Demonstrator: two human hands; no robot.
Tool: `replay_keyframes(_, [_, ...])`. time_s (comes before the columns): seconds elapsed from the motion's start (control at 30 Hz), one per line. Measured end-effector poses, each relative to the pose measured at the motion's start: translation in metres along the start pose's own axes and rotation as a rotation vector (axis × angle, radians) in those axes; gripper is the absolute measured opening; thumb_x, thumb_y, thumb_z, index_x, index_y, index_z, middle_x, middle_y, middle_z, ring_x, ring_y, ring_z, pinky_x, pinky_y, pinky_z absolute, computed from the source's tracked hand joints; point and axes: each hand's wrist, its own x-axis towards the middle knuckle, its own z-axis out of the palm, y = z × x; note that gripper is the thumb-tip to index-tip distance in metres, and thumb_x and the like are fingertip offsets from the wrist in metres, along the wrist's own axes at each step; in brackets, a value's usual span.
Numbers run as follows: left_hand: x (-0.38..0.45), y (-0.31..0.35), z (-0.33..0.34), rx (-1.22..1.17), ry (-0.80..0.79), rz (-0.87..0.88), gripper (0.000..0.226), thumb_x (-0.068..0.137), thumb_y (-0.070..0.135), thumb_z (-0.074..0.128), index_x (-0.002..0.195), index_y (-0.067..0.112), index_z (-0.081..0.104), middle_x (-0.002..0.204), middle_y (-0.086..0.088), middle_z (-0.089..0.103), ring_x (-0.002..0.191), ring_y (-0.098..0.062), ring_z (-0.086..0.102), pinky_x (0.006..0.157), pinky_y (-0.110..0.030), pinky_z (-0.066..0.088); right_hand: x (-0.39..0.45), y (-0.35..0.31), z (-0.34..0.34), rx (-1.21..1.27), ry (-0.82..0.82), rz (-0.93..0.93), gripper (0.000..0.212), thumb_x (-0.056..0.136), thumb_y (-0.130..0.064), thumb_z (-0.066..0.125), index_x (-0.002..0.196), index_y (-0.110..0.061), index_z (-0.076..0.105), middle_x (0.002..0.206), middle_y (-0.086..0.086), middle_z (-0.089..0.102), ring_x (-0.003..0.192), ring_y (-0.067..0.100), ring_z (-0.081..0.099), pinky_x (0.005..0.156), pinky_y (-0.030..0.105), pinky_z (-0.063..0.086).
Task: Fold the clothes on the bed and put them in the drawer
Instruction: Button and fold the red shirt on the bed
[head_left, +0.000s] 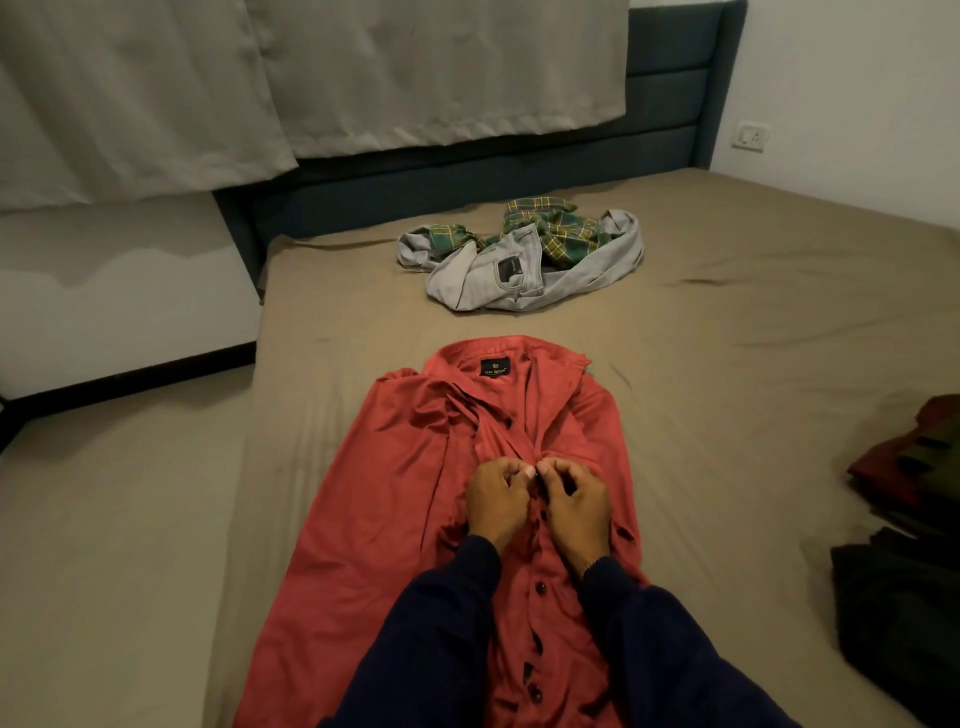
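1. Red shirt (395, 499) lies spread front-up on the bed (727, 332), collar toward 12 o'clock, a row of dark buttons running down its middle.
2. Left hand (496, 501) and right hand (576, 501) meet at the placket, each grip curled and pinching the cloth, probably at a button.
3. Grey jeans (498, 275) tangled with a green plaid shirt (561, 234) lie crumpled at 12 o'clock.
4. Dark folded clothes (909, 493) sit at 3 o'clock.
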Motion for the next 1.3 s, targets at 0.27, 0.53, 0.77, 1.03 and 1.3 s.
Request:
replay_keyframes(0.27, [0.0,-0.012,0.008,-0.266,0.001,-0.183,0.027,0.093,0.014,0.065,0.071,-0.003,0.065,0.057,-0.002,0.05,0.055,-0.014,0.041,0.055,-0.032,0.035,-0.006,0.007,-0.005,0.026,-0.064,-0.006,0.013,0.093,-0.019,0.07,0.091,-0.028,0.08,0.092,-0.013,0.077,0.092,0.002,0.07,0.084,0.025,0.055])
replay_keyframes(0.53, [0.0,-0.005,-0.001,-0.37,-0.102,-0.254,0.023,0.101,0.011,0.057,0.083,0.004,0.07,0.062,0.0,0.059,0.048,-0.004,0.049,0.049,-0.016,0.043,-0.008,0.01,-0.007,-0.061,-0.101,-0.068,0.021,0.092,-0.01,0.069,0.099,-0.026,0.08,0.095,-0.017,0.076,0.095,-0.002,0.069,0.084,0.018,0.053])
replay_keyframes(0.77, [-0.002,-0.002,-0.003,-0.461,-0.096,-0.32,0.029,0.092,0.031,0.072,0.076,0.007,0.072,0.06,0.0,0.062,0.05,-0.008,0.053,0.051,-0.019,0.045,-0.013,0.011,-0.004,-0.134,-0.046,-0.109,0.02,0.088,-0.01,0.073,0.1,-0.024,0.08,0.091,-0.019,0.074,0.086,-0.006,0.068,0.076,0.012,0.053])
replay_keyframes(1.03, [0.0,-0.003,-0.003,-0.479,-0.112,-0.366,0.025,0.089,0.026,0.075,0.088,0.0,0.074,0.062,-0.001,0.066,0.051,-0.007,0.055,0.051,-0.017,0.047,-0.013,0.014,-0.005,-0.112,-0.042,-0.107,0.019,0.082,-0.008,0.079,0.093,-0.023,0.08,0.084,-0.014,0.076,0.079,-0.001,0.07,0.072,0.015,0.054])
replay_keyframes(1.3, [0.005,-0.005,0.004,-0.449,-0.08,-0.38,0.034,0.097,0.018,0.065,0.065,0.009,0.062,0.043,0.009,0.049,0.037,-0.002,0.039,0.041,-0.016,0.035,-0.012,0.009,-0.005,-0.071,-0.049,-0.037,0.021,0.078,-0.01,0.084,0.085,-0.027,0.074,0.079,-0.009,0.074,0.076,0.003,0.07,0.07,0.015,0.055])
